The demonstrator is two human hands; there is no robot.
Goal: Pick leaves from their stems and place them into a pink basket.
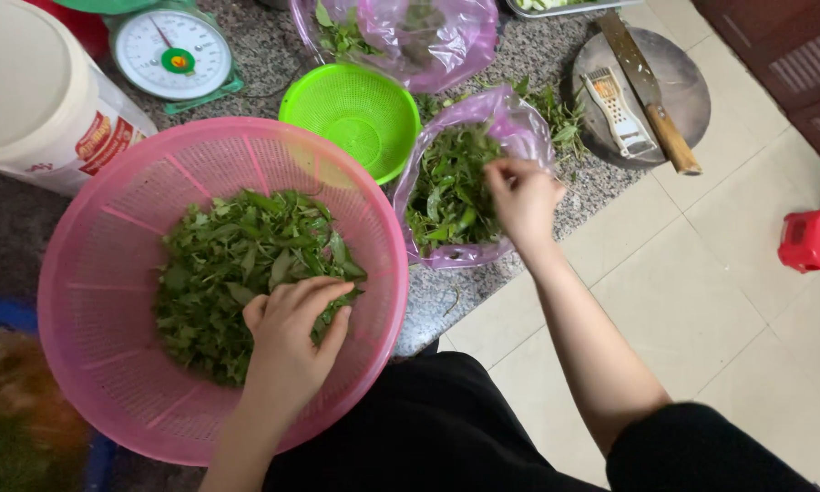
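Note:
A big pink plastic colander (100, 273) holds a heap of loose green leaves (228, 273). My left hand (292, 333) rests on the near side of that heap, fingers spread over the leaves. To the right, a pink plastic bag (519, 128) lies open on the granite counter with more leafy stems (446, 191) inside. My right hand (522, 196) reaches into the bag's mouth, fingers pinched on some of the greens.
A small green colander (360, 114) sits behind the two. Further back are a dial kitchen scale (173, 53), a white bucket (36, 100) and another pink bag (437, 36). A round board (679, 82) carries a cleaver and a grater. A red stool (811, 240) stands on the tiled floor.

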